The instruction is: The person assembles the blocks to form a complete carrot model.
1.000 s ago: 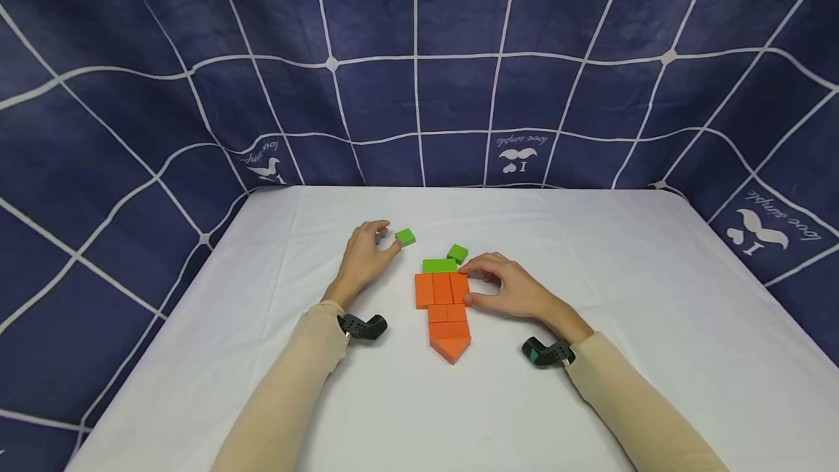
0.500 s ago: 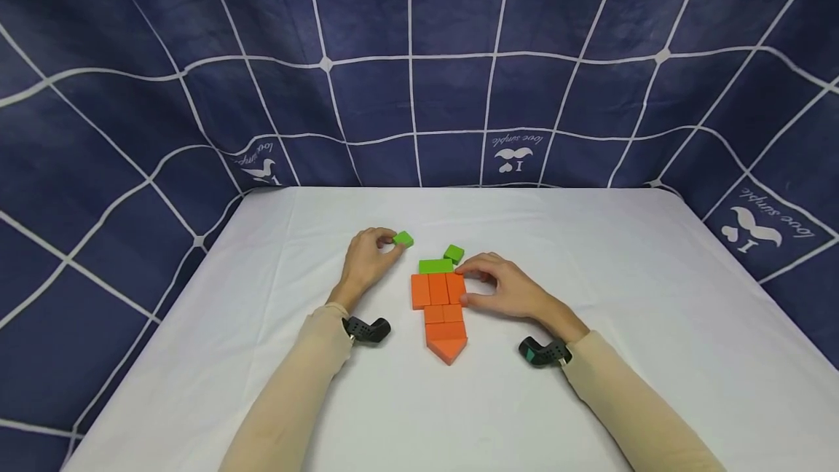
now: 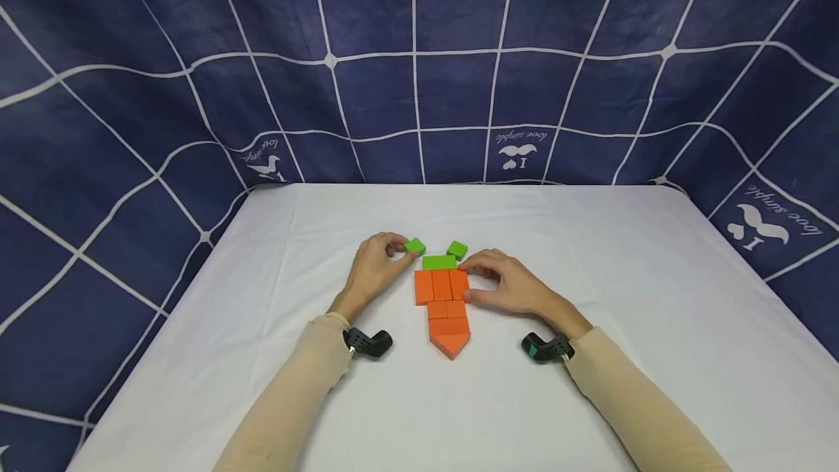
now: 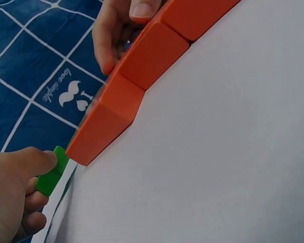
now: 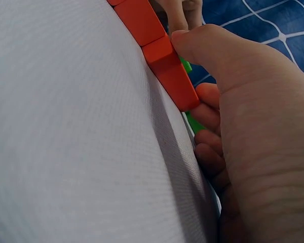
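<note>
My left hand (image 3: 375, 268) pinches a small green block (image 3: 415, 246) between thumb and fingers; the left wrist view shows the thumb on the green block (image 4: 52, 177). My right hand (image 3: 514, 284) holds the right-hand orange block (image 3: 459, 285) of a row of three, thumb at its near end and fingertips at its far end. Beyond that row lies a long green block (image 3: 438, 262). Another small green block (image 3: 457, 250) sits askew by its far right corner. Two small orange blocks (image 3: 436, 309) and a pointed orange piece (image 3: 451, 344) continue the figure towards me.
A white cloth (image 3: 590, 253) covers the table. Behind it and at the sides hangs a dark blue curtain (image 3: 459, 13) with white grid lines. Black cameras (image 3: 549, 347) are strapped to both wrists.
My left hand has closed on the small green block and brought it right and nearer, towards the long green block. The right hand stays at the orange block.
</note>
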Demonstrator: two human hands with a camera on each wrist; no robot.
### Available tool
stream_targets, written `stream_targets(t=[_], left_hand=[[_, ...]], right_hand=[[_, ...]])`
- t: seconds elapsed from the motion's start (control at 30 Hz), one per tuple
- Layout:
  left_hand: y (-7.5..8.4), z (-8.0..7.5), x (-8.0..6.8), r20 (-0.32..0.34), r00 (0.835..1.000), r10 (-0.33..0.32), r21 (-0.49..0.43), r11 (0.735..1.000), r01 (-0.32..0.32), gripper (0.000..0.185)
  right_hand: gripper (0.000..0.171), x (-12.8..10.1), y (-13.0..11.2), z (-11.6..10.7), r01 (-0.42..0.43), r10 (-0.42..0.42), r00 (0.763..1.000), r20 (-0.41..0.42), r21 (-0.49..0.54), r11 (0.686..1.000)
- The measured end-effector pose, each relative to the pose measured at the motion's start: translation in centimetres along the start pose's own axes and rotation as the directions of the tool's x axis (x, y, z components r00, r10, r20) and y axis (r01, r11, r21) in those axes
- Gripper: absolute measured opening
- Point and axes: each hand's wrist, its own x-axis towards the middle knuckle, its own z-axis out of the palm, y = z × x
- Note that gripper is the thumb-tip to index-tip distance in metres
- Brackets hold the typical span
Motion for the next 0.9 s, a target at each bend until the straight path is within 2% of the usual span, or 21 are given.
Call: stream_targets(t=[0.5,0.67,0.9], left_hand=[[-0.56,0.8,-0.54,0.009,1.0,0.021,-0.016,1.0,-0.021,0.035],[-0.55,0.82,-0.65,0.021,1.0,0.02,-0.011,1.0,-0.02,0.035],[-0.5,0.54,-0.32,0.021,0.998,0.051,-0.018,0.999,-0.051,0.038]], right_hand=[[0.047,0.18,0.04,0.15,0.021,-0.021,1.0,-0.003,-0.001,1.0],[0.048,0.07,0.04,0.19,0.014,-0.014,1.0,-0.001,0.006,1.0],[0.049,0.17,0.17,0.09,0.029,-0.029,0.999,-0.023,0.005,1.0]])
